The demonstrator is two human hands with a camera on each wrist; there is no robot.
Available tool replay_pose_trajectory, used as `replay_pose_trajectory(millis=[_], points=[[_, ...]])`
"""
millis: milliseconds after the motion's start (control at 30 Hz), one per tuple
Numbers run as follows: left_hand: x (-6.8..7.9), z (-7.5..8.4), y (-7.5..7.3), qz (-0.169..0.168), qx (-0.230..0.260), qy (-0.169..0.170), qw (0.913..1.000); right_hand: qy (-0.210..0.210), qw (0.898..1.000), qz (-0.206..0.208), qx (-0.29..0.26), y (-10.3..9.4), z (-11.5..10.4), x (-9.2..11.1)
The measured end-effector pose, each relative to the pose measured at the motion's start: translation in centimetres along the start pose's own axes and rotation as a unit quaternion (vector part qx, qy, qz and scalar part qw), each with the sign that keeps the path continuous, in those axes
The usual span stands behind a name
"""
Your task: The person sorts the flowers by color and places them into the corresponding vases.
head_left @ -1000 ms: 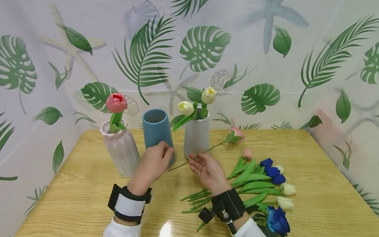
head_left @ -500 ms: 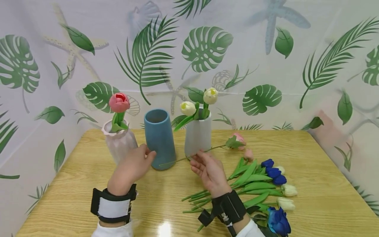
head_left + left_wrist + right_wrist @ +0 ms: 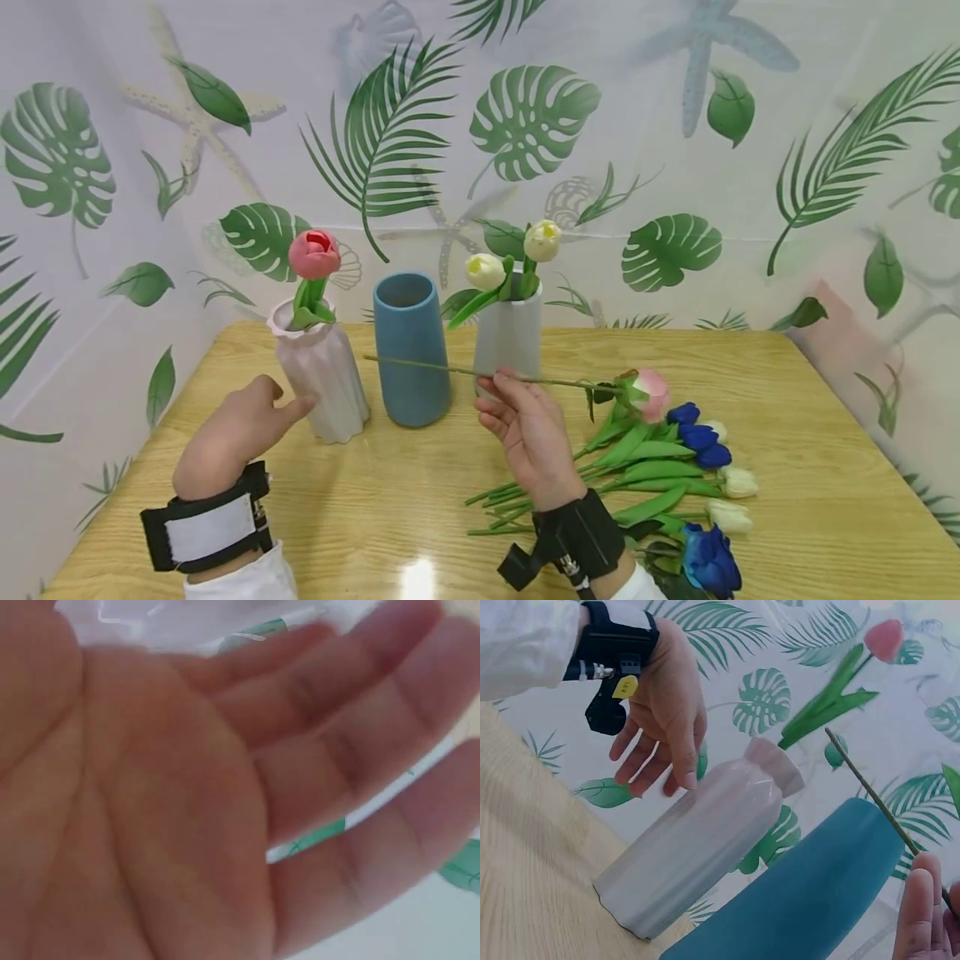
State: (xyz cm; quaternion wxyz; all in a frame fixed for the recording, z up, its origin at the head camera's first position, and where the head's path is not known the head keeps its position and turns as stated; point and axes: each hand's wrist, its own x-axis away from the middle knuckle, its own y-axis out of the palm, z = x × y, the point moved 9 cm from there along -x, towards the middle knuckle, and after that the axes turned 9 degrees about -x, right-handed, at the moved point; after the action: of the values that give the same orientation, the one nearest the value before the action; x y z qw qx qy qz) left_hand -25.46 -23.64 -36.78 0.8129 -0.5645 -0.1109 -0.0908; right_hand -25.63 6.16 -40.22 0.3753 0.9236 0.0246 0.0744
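Note:
My right hand (image 3: pixel 528 437) pinches the thin stem of a pink rose (image 3: pixel 651 394) between thumb and fingers. The stem lies nearly level across the front of the blue vase (image 3: pixel 412 375) and the white vase (image 3: pixel 517 333), its bare end to the left. My left hand (image 3: pixel 236 429) holds nothing, its fingertips close beside the pale pink vase (image 3: pixel 322 383), which carries a pink tulip (image 3: pixel 313 254). In the left wrist view the palm and loosely extended fingers (image 3: pixel 337 765) fill most of the picture. The right wrist view shows the left hand (image 3: pixel 664 712) over the pink vase's side.
Two white tulips (image 3: pixel 543 241) stand in the white vase. Right of my right hand, several tulips (image 3: pixel 697 437) in blue and white lie on the wooden table (image 3: pixel 375 517). A blue rose (image 3: pixel 711 558) lies nearest the front. A leaf-printed cloth (image 3: pixel 420 192) hangs behind.
My left hand has moved left, from in front of the blue vase to beside the pink one. The rose's stem has turned from slanting to nearly level, its bloom shifting right and lower.

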Motion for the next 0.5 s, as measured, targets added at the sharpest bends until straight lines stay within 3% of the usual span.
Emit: replay_pose_trajectory(millis=[100, 233, 300, 367, 500], points=[[-0.2, -0.2, -0.5, 0.026, 0.043, 0.004, 0.9987, -0.043, 0.999, 0.002, 0.014, 0.6, -0.5, 0.6], [-0.9, 0.9, -1.0, 0.061, 0.119, 0.063, 0.989, -0.139, 0.989, -0.003, 0.049, 1.7, -1.4, 1.5], [-1.2, 1.5, -1.3, 0.08, 0.156, 0.097, 0.9797, -0.204, 0.976, -0.021, 0.079, 2.7, -2.0, 2.2], [-1.4, 1.9, -1.6, 0.1, 0.178, 0.123, 0.9712, -0.268, 0.956, -0.048, 0.111, 3.8, -2.5, 2.9], [-1.9, 1.9, -1.5, 0.112, 0.19, 0.131, 0.9666, -0.357, 0.914, -0.103, 0.164, 6.1, -2.5, 4.1]])
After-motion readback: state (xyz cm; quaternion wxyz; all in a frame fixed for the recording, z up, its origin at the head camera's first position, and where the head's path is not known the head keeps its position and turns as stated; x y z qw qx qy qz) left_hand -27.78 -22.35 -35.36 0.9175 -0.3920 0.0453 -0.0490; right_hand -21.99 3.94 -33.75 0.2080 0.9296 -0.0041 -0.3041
